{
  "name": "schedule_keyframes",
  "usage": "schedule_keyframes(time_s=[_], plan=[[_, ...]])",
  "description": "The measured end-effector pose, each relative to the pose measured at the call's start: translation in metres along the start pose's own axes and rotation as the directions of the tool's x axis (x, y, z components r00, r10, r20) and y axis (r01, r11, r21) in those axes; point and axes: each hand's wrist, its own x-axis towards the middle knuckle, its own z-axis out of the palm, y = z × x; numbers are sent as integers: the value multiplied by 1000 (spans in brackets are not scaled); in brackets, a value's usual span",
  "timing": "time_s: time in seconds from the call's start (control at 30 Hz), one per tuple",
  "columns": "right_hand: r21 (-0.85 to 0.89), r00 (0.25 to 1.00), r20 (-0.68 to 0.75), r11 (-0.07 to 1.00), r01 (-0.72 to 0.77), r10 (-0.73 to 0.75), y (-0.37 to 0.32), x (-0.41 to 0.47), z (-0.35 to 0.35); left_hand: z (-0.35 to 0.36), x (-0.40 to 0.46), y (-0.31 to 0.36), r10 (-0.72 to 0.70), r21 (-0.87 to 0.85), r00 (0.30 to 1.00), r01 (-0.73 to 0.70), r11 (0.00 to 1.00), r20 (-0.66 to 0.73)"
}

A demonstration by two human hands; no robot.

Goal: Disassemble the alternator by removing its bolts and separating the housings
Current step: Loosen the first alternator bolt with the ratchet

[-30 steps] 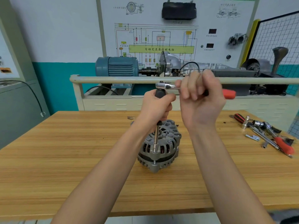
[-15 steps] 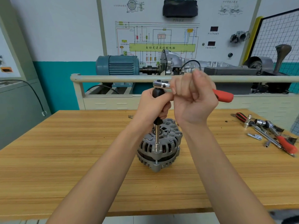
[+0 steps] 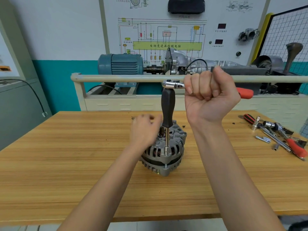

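Your right hand (image 3: 210, 97) grips the ratchet (image 3: 173, 85) on a bolt (image 3: 165, 165); left hand (image 3: 145, 130), blurred, grip unclear, meets the alternator (image 3: 164, 154). Housings unseparated.

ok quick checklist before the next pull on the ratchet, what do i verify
1. Socket seated on the bolt at the grey alternator flange: ok, though the bolt head is hidden.
2. Black-handled extension upright: ok.
3. Right hand grips the red-handled chrome ratchet: ok.
4. Left hand steadying the alternator: cannot tell, blurred.
5. Alternator flat on the wooden bench: ok.
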Motion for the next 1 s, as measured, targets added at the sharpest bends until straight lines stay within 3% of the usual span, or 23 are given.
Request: schedule_keyframes(time_s=[0.03,0.07,0.17,0.33,0.47,0.53,0.63,0.87,0.93,0.97,1.0], plan=[[-1,1000,3,1000,1,-1,0,0,0,7,0,-4,-10,230,1000,13,973,-12],[-1,1000,7,1000,0,0,0,0,0,11,1,-6,-11,299,1000,4,954,22],[1,1000,29,1000,1,-1,0,1,-1,13,6,-9,-5,278,998,-12,960,63],[37,999,47,999,-23,21,-4,3,-6,17,10,-17,39,245,999,-41,969,13],[184,997,-51,981,-54,65,1,2,-13,17,19,-21,82,157,997,-81,984,-4],[148,997,-71,989,-16,26,6,4,-17,18,24,-22,103,175,995,-105,979,16],[139,992,-88,987,-80,92,12,13,-20,17,24,-23,97,185,992,-111,976,85],[230,977,44,950,-212,207,20,19,-23,15,21,-21,72,202,991,-94,975,113],[241,972,62,942,-234,225,16,18,-26,9,19,-16,47,44,994,-51,998,97],[239,971,64,942,-237,229,14,17,-27,3,15,-13,31,-184,996,-15,983,80],[230,972,50,944,-236,230,13,16,-28,-6,11,-9,39,-468,996,3,884,81]])
